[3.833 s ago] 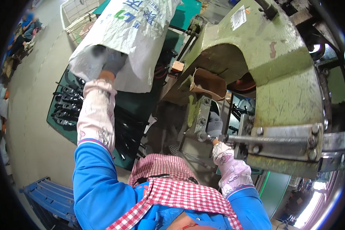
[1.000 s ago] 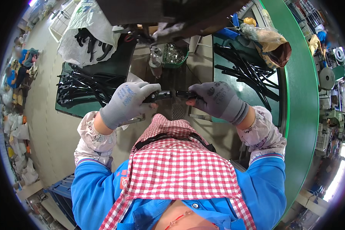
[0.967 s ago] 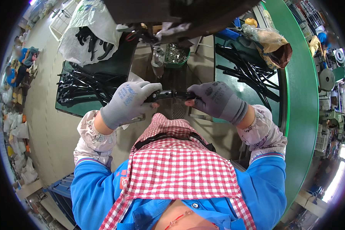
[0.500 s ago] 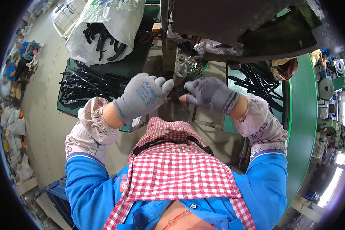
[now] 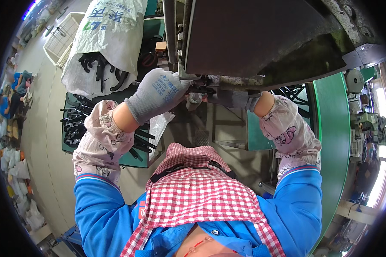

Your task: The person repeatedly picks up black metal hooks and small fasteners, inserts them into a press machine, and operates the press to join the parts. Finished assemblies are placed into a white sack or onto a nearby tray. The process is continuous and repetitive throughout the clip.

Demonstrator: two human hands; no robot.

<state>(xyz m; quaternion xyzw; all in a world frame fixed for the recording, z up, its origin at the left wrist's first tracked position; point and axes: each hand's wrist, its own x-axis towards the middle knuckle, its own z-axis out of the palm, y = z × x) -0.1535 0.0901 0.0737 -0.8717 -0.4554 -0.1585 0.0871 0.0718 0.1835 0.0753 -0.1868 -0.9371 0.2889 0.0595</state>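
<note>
My left hand (image 5: 158,97), in a grey knit glove, is closed at the left edge of the dark metal machine (image 5: 261,40). Its fingertips meet a small dark part (image 5: 202,90) at the machine's lower front, and I cannot make out what they grip. My right hand (image 5: 235,99), in a darker grey glove, reaches in from the other side beneath the machine's lower edge. Its fingers look pinched together beside that part, though the machine hides most of them. Below the fingertips, a rounded metal piece (image 5: 194,102) shows between the hands.
A white woven sack (image 5: 111,36) holding black curved handles (image 5: 101,70) lies at the upper left. Long black metal parts (image 5: 75,128) are piled on the left green table. More black parts (image 5: 294,94) lie on the right, beside a long green bench (image 5: 333,115).
Both hands have moved forward to the machine, the right one passing partly under its edge. The view has shifted, so the machine sits lower and covers more of the middle.
</note>
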